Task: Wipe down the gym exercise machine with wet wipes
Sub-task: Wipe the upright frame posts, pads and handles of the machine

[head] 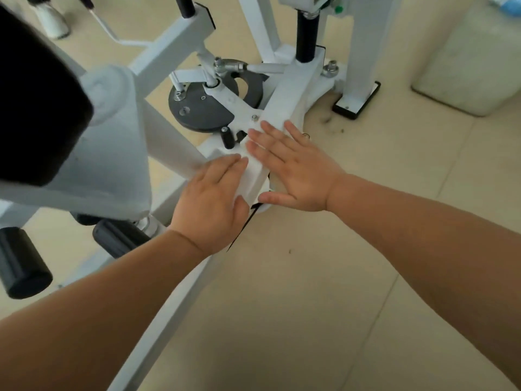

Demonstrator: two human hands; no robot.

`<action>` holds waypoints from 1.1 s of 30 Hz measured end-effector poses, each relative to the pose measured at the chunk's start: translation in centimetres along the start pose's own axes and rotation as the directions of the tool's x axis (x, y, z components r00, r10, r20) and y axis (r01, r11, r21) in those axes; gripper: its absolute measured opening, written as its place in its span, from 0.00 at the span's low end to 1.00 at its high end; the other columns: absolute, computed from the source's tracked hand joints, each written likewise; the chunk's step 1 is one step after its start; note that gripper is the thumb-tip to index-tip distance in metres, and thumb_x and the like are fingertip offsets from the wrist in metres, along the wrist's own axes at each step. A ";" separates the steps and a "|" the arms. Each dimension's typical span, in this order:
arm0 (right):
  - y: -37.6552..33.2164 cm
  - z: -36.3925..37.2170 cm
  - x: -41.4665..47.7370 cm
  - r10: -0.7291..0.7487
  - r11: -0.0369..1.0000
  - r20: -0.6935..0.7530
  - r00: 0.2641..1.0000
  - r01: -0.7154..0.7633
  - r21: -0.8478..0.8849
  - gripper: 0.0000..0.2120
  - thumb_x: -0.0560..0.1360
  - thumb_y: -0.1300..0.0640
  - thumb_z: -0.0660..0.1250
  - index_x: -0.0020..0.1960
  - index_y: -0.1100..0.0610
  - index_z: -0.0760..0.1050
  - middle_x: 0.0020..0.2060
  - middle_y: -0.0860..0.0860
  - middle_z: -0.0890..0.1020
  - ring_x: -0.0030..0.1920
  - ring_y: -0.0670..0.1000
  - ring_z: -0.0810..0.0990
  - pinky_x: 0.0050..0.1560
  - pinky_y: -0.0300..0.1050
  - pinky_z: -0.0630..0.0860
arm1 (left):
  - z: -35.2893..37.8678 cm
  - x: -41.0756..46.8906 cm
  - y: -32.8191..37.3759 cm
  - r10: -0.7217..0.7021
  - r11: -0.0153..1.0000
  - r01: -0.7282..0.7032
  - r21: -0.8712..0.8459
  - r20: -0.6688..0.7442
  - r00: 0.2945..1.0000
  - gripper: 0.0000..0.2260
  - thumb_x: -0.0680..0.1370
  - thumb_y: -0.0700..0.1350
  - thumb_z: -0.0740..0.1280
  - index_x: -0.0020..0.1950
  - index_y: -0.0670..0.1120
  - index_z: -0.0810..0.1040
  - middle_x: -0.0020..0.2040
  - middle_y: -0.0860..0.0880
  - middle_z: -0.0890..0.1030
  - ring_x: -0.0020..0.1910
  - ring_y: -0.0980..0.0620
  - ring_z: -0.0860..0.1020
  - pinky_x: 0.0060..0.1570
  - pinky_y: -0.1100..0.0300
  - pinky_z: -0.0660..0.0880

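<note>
Exercise machine (174, 43): white-painted steel frame standing on a beige tiled floor (338, 277). Both hands rest on the lower white frame beam (293, 91), near its joint with the dark grey pivot disc (203, 108).

Left hand (211, 201): released, fingers extended and laid flat, pressing a white wet wipe (253, 176) against the top of the beam. The wipe is draped over the beam edge between the two hands; its full outline is hard to separate from the white paint.

Right hand (296, 170): released, fingers spread flat on the beam just beside the wipe, thumb stretched towards the left hand. A ring (306, 136) shows on one finger.

A black knob (227, 137) stands just beyond the left fingertips. Black foam rollers (22, 263) sit at lower left. Dark debris (332, 122) lies on the floor near a black foot plate (356, 101).
</note>
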State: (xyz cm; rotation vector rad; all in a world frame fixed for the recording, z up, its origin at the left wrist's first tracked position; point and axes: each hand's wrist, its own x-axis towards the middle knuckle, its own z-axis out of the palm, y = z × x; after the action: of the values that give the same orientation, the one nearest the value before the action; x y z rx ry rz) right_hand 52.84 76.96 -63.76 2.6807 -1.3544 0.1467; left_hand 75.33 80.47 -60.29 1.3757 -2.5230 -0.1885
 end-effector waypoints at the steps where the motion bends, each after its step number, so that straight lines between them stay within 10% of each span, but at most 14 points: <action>1: 1.0 0.0 0.2 -0.013 1.000 0.001 1.000 0.013 0.007 0.43 0.80 0.29 0.44 0.84 0.56 0.48 0.84 0.55 0.51 0.83 0.57 0.46 0.82 0.60 0.42 | 0.2 1.1 0.3 -0.013 1.000 0.012 -0.019 -0.022 1.000 0.28 0.75 0.47 0.59 0.72 0.35 0.71 0.69 0.36 0.74 0.68 0.37 0.73 0.70 0.44 0.69; 8: 7.3 -1.3 3.0 0.339 0.939 -0.001 0.941 -0.338 0.064 0.42 0.79 0.30 0.39 0.84 0.55 0.47 0.84 0.53 0.49 0.83 0.57 0.41 0.81 0.62 0.39 | 2.9 3.3 1.4 -0.001 0.998 0.002 0.067 -0.014 1.000 0.30 0.77 0.55 0.62 0.73 0.37 0.70 0.71 0.39 0.72 0.69 0.37 0.71 0.68 0.43 0.70; 14: 4.1 1.9 1.6 0.061 0.995 -0.216 0.975 -0.041 0.095 0.43 0.80 0.31 0.52 0.82 0.62 0.57 0.82 0.59 0.58 0.83 0.62 0.51 0.81 0.64 0.46 | 3.0 2.9 0.9 0.011 0.999 -0.009 0.043 -0.059 0.998 0.26 0.78 0.50 0.59 0.73 0.37 0.71 0.72 0.39 0.72 0.69 0.38 0.72 0.68 0.44 0.70; 17: 6.2 1.9 2.2 0.145 0.987 -0.225 0.964 -0.124 0.105 0.43 0.80 0.29 0.51 0.82 0.60 0.58 0.82 0.58 0.58 0.83 0.62 0.51 0.81 0.65 0.46 | 3.0 2.9 0.9 0.017 0.999 -0.015 0.029 -0.074 0.997 0.25 0.80 0.48 0.57 0.73 0.37 0.71 0.72 0.39 0.72 0.69 0.38 0.72 0.68 0.43 0.70; 22: 5.8 1.5 4.1 0.570 0.765 -0.169 0.804 -0.443 0.467 0.42 0.80 0.31 0.46 0.84 0.59 0.50 0.84 0.57 0.46 0.83 0.59 0.41 0.81 0.61 0.40 | 3.1 2.8 0.7 0.037 0.999 -0.038 -0.014 -0.082 0.996 0.25 0.81 0.48 0.54 0.73 0.36 0.72 0.73 0.38 0.72 0.70 0.38 0.71 0.69 0.42 0.69; 33: -2.6 4.2 3.2 0.706 0.409 -0.030 0.708 -0.373 0.833 0.51 0.76 0.28 0.50 0.83 0.61 0.36 0.83 0.57 0.37 0.82 0.53 0.35 0.82 0.59 0.39 | 3.2 2.5 0.1 -0.003 0.945 -0.058 -0.322 -0.186 0.983 0.24 0.82 0.47 0.53 0.71 0.35 0.73 0.71 0.40 0.74 0.71 0.44 0.72 0.70 0.42 0.70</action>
State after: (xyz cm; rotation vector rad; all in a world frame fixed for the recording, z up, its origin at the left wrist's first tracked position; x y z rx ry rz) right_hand 56.93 75.31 -67.68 2.2689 -2.3776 1.6216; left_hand 73.04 78.35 -62.96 1.1684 -2.2345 -0.4320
